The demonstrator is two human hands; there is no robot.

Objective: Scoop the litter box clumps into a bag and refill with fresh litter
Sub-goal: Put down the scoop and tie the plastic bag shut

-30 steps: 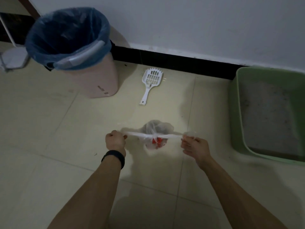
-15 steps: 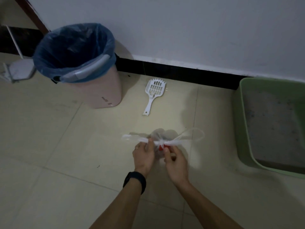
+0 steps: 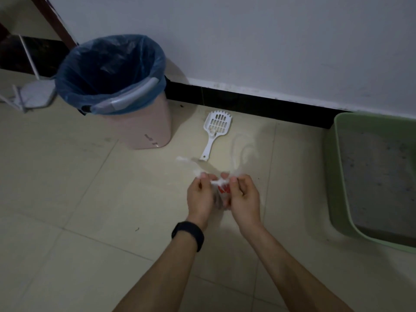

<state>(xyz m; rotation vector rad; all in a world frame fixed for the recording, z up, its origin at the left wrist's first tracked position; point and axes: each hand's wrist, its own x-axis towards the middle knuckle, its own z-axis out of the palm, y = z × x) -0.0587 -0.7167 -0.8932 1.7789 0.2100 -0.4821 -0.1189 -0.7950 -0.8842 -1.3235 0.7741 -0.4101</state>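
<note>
Bunching at its neck, the small clear bag (image 3: 225, 189) with red print is gripped in the middle of the view, low over the tiled floor (image 3: 90, 221); whether it is touching the tiles cannot be told. Its twisted neck is pinched between thumb and fingertips of the left hand (image 3: 199, 197) on one side and the right hand (image 3: 244, 199) on the other, the two held close together. One twisted handle is stretched out up and to the left from the left hand, and a blurred loop is seen rising from the right hand toward the wall (image 3: 270, 41). Beyond the hands the white scoop (image 3: 216, 127) is laid flat, its long axis run from the handle end near the hands up to the slotted head by the black baseboard (image 3: 247, 102), tipped a little rightward. The pink bin (image 3: 144, 127) with a blue liner (image 3: 108, 70) is stood just left of the scoop, mouth upward. At the right edge the green litter box (image 3: 332, 172), grey litter inside, is cut off by the frame, its long side run from wall toward the person. Bare tile is left between hands and box, and a wider stretch is open to the left, in front of the bin.
</note>
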